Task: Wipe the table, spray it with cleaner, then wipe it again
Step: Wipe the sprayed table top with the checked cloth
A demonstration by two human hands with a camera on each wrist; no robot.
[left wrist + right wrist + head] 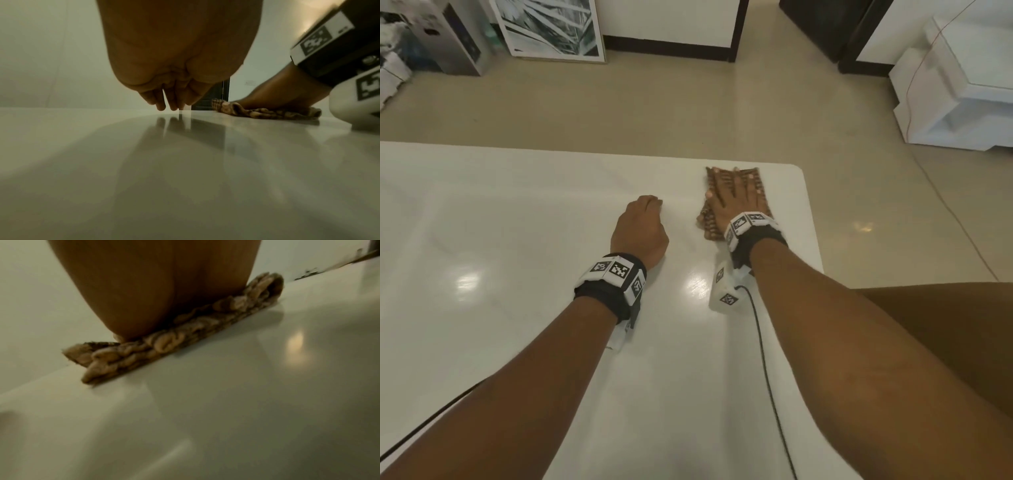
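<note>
A brown patterned cloth [708, 224] lies folded near the far right corner of the glossy white table [517, 240]. My right hand [736, 193] presses flat on it with straight, spread fingers. The right wrist view shows the palm [154, 288] bearing down on the nubbly cloth [164, 344]. My left hand [642, 229] rests on the bare tabletop just left of the cloth, loosely curled and holding nothing. In the left wrist view its fingertips [164, 102] touch the table, with the cloth [257, 113] off to the right. No spray bottle is in view.
The table's far edge and rounded corner [796, 168] lie just beyond the cloth, with tan floor past them. A framed picture [548, 27] and boxes [448, 37] stand at the back left. White furniture [962, 85] is at the right. A black cable [767, 359] trails from my right wrist.
</note>
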